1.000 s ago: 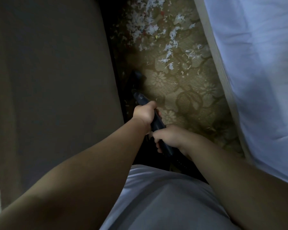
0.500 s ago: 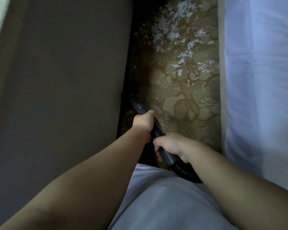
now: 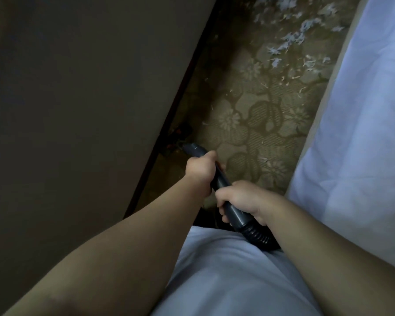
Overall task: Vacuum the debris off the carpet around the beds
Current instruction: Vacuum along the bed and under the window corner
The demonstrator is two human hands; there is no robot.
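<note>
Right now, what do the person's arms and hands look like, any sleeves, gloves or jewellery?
The left forearm and right forearm are bare to the frame's edge; no sleeves show. The left hand and right hand wear no gloves, and no ring, watch or bracelet shows in this dim view. The only clothing visible is a pale, whitish garment over the torso.

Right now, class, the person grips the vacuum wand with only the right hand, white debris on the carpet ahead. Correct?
No: the head view shows both left hand and right hand gripping the vacuum wand; white debris lies on the carpet ahead.
</note>
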